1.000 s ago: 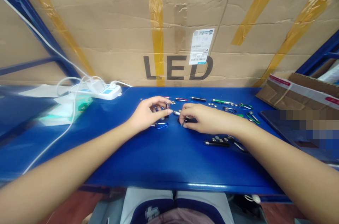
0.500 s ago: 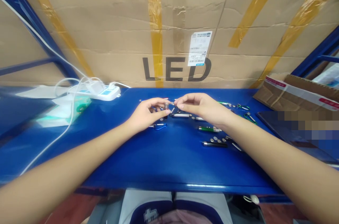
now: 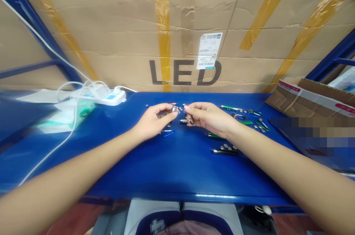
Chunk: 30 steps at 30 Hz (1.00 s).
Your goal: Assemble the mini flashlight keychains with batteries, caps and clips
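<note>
My left hand [image 3: 153, 119] is closed, thumb and fingers pinching a small dark-and-silver tube [image 3: 174, 109]. Just to its right, my right hand [image 3: 212, 117] is closed on a black carabiner clip [image 3: 189, 118] with a metal end. The hands are apart, a short way above the blue table. Below and between them lie a silver-ended pen-like tube [image 3: 183, 121] and small round button cells [image 3: 180, 108]. A blue carabiner clip [image 3: 168, 133] rests under my left hand. Fingers hide part of both held pieces.
Green tubes [image 3: 229, 107], green carabiner clips [image 3: 262, 124], a black tube [image 3: 225, 151] and several button cells lie to the right. A power strip [image 3: 112, 98] and tissue pack [image 3: 85, 111] are at left. A cardboard box [image 3: 302, 98] stands at right; a large carton [image 3: 116, 42] backs the table [image 3: 166, 175].
My right hand has come down and now holds the black carabiner clip, where it pinched something tiny near the tube. The tube in my left hand has tilted.
</note>
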### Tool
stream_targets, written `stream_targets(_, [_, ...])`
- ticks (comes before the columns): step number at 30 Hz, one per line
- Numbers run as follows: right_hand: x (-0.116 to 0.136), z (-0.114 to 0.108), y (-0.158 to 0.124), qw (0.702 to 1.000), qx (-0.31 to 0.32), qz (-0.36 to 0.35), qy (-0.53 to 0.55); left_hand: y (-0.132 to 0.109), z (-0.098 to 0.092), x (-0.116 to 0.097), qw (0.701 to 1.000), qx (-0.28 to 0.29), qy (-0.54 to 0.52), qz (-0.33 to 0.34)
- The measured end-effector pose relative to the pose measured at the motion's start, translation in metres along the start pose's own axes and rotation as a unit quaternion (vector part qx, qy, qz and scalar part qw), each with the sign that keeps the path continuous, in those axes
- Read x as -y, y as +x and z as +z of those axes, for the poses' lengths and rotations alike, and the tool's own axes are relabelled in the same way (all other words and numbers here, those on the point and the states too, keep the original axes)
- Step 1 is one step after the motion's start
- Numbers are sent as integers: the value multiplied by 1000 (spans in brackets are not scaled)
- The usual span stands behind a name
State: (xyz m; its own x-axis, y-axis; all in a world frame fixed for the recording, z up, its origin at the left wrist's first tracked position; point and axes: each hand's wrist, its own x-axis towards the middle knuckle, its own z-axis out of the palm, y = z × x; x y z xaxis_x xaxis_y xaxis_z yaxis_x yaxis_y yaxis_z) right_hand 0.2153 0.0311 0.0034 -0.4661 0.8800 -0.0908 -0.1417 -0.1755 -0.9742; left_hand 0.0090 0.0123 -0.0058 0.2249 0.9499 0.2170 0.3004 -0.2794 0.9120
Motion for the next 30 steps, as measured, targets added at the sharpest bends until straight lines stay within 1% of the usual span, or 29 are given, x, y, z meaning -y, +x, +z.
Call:
stream_targets(4, [-2,3,-1,1000,-10,-8,-5,-1,2,-1,1000,7,-24,18])
stream_targets(7, [-1,6,-2,999,-33,15,3,-1,2,0,997,31,-65,0])
stream_targets(9, [-1,7,-3,999,-37,28,9,-1,3,1,995,50,-87,-7])
stream_targets(14, [-6,7,0,999,-42,27,11,0,6,2,992,76,-99,-2])
stream_targets(17, [-11,5,4,998,-55,28,6,0,6,4,993,74,-89,4])
stream_targets(21, [-8,7,6,996,-77,10,49,0,6,4,996,70,-63,12])
stream_targets(26, [2,13,-2,996,-38,-21,84,-3,7,-3,998,58,-19,27])
stream_targets(30, [4,18,-7,995,-24,-65,72,-5,7,-6,996,74,27,43])
